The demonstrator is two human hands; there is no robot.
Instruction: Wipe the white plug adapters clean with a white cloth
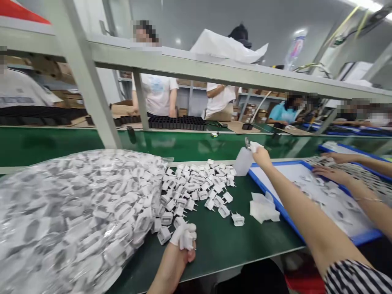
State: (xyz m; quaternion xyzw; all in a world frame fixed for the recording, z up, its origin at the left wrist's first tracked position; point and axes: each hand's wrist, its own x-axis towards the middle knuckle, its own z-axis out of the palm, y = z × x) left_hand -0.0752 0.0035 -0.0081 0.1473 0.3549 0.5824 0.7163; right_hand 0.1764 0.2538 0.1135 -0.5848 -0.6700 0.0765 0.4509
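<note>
Left grip (pixel 184 240) curls inward, right grip (pixel 261 155) extends forward — I cannot tell whether either clamps anything. Beneath lies the green desk (pixel 211 245); left of the left grip, a clear bag (pixel 92 212) of white plugs (pixel 143 222); just beyond that grip, loose plugs (pixel 203 195); just below the right grip — a translucent bottle (pixel 243 164).

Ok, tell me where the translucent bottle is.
In the head view, the translucent bottle is right of centre, between the loose white plugs and the blue-rimmed tray, just below and left of the right hand.
</note>
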